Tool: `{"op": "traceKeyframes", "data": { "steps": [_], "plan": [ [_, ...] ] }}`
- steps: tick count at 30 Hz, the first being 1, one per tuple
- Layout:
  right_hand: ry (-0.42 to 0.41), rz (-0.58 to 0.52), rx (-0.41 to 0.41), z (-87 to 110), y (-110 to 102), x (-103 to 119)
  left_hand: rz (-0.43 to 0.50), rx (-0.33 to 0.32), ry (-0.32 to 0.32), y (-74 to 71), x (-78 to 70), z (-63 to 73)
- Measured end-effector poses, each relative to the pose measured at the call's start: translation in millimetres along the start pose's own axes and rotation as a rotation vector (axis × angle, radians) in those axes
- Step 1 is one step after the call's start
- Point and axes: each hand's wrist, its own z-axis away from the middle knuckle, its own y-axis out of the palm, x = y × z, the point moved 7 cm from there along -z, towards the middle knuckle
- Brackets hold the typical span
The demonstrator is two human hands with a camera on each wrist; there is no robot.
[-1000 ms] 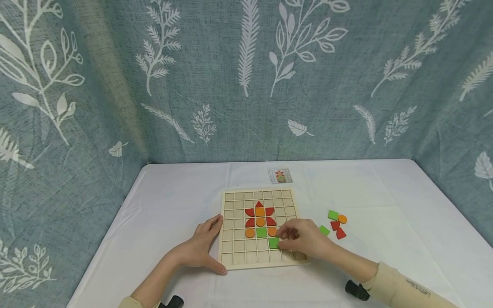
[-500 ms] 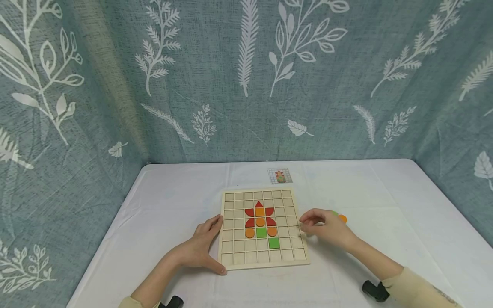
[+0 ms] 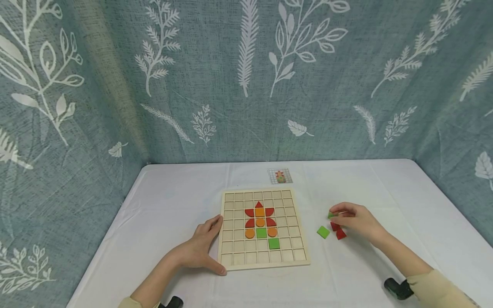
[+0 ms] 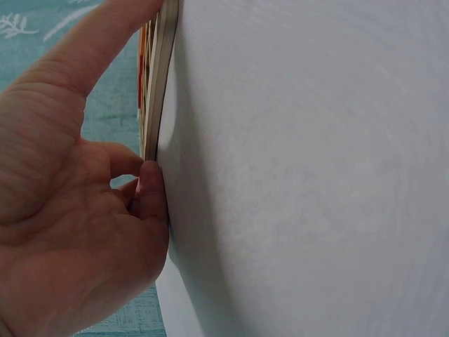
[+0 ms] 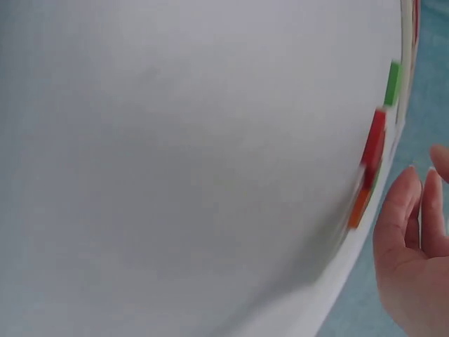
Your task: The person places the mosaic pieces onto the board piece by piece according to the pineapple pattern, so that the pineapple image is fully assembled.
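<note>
Plainly, in the head view my left hand (image 3: 199, 249) lies wide against the wooden board (image 3: 283, 223) at its nine o'clock edge; at its three o'clock my right hand (image 3: 357, 220), tips narrowly apart, is over a green tile (image 3: 331, 215) near red pieces (image 3: 341, 234) on white cloth (image 3: 177, 192), leafy curtain (image 3: 227, 149) at twelve. Left wrist: I touch the board's edge. Right wrist: I hold nothing visible, tips above the pieces.

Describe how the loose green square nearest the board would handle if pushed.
The green square lies flat on the cloth, so it would probably slide rather than tip. Its straight sides make rolling unlikely. It looks small and thin with crisp edges, so it is likely stiff and light.
</note>
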Motion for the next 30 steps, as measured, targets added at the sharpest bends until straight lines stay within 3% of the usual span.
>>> {"op": "traceKeyframes", "data": {
  "steps": [6,11,23,30],
  "plan": [
    [0.024,0.014,-0.011,-0.5,-14,-15,-0.002,-0.004,0.001,0.4,0.6,-0.2],
    [0.011,0.102,-0.025,-1.4,-20,-20,-0.001,-0.010,-0.003,0.0,0.6,0.6],
    [0.029,0.219,-0.032,-2.2,-19,-23,0.006,-0.011,-0.006,0.4,0.4,1.8],
    [-0.010,0.265,-0.053,-2.2,-21,-19,0.004,-0.014,-0.014,-0.1,0.0,1.7]
  ]
}}
